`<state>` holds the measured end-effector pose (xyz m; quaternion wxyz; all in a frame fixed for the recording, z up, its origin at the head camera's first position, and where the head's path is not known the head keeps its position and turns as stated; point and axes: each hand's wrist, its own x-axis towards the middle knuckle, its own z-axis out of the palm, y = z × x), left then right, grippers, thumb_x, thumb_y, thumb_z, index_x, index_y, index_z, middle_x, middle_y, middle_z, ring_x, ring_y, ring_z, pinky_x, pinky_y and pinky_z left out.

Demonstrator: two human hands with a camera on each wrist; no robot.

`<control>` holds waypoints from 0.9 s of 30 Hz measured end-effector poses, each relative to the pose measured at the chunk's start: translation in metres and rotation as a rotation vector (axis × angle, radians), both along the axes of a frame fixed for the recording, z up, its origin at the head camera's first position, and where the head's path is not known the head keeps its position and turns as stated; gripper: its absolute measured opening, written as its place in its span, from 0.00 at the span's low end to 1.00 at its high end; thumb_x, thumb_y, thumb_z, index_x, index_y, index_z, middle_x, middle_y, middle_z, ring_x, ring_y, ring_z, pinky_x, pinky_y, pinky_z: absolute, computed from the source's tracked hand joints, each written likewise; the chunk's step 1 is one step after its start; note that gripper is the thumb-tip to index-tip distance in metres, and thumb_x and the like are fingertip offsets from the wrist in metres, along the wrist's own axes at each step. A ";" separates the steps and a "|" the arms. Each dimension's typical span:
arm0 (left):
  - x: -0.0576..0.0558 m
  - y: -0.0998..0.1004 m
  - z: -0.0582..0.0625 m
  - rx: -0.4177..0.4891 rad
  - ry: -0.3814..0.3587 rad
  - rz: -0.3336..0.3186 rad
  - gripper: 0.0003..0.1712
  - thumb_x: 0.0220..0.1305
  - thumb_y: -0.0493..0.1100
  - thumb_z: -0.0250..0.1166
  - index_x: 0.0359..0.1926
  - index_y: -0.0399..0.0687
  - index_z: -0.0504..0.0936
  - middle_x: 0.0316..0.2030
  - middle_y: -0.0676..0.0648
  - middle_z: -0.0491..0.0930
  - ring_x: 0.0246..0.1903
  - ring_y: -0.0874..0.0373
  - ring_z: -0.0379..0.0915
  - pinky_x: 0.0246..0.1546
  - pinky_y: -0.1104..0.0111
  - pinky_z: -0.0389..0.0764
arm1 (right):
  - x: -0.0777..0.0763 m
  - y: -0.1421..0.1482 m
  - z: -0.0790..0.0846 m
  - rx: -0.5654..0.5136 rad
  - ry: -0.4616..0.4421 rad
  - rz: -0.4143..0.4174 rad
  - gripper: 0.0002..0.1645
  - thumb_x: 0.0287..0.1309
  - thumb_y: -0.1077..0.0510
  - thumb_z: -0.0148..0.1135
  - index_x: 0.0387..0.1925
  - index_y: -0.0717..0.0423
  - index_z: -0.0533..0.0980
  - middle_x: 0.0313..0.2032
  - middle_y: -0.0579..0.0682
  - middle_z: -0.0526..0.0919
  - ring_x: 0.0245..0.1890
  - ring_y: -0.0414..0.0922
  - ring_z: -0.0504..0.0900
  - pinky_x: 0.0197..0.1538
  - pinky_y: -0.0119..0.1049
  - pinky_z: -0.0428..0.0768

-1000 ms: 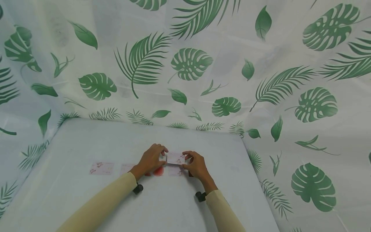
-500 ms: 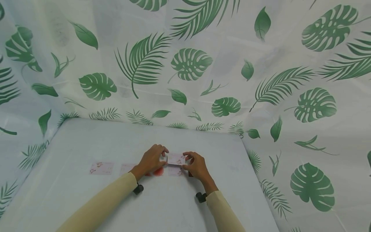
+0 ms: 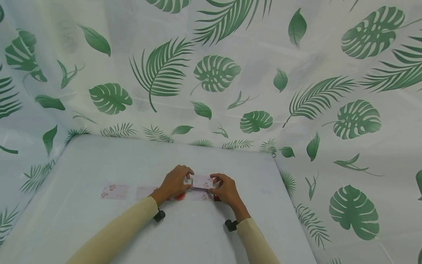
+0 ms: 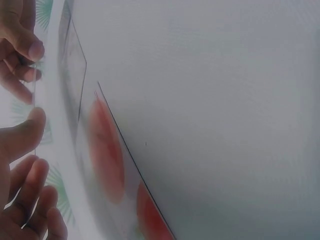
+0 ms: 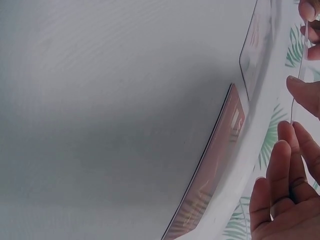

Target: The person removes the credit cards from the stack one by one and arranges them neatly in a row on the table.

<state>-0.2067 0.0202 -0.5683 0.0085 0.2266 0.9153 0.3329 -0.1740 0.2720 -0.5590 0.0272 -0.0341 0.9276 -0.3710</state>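
Both hands hold up one thin pale pink card (image 3: 202, 181) with a small flower print, above the table. My left hand (image 3: 176, 181) pinches its left edge between thumb and fingers. On the right edge, my right hand (image 3: 225, 189) pinches it the same way. Seen edge-on in the left wrist view, the card is a thin line between the fingertips. Below it lies a similar pale card (image 3: 200, 196), partly hidden. A card with red round shapes (image 4: 107, 150) lies under the left hand, and a reddish card (image 5: 212, 165) under the right.
Two more pale pink cards lie in the same row to the left: a flowered one (image 3: 114, 191) and one (image 3: 144, 191) partly covered by the left wrist. The white table (image 3: 184, 234) meets a leaf-printed sheet (image 3: 217, 106) at its back and sides.
Both hands and the held card have shifted slightly to the right and a little toward the person. The grip looks the same, and the cards on the table stay put.
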 end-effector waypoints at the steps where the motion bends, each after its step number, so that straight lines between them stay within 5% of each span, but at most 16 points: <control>1: 0.000 0.001 0.000 0.002 -0.002 -0.003 0.28 0.56 0.48 0.83 0.57 0.51 0.85 0.39 0.52 0.80 0.41 0.61 0.69 0.46 0.64 0.78 | 0.000 0.001 0.000 -0.001 0.002 0.002 0.33 0.52 0.61 0.82 0.61 0.48 0.83 0.44 0.47 0.85 0.40 0.43 0.77 0.42 0.35 0.77; 27: 0.003 0.015 0.000 -0.014 0.035 -0.040 0.29 0.56 0.52 0.83 0.56 0.50 0.84 0.40 0.52 0.81 0.40 0.61 0.69 0.45 0.64 0.78 | 0.003 0.020 -0.003 0.005 -0.001 -0.010 0.34 0.52 0.62 0.83 0.62 0.47 0.83 0.44 0.46 0.85 0.41 0.45 0.77 0.39 0.33 0.74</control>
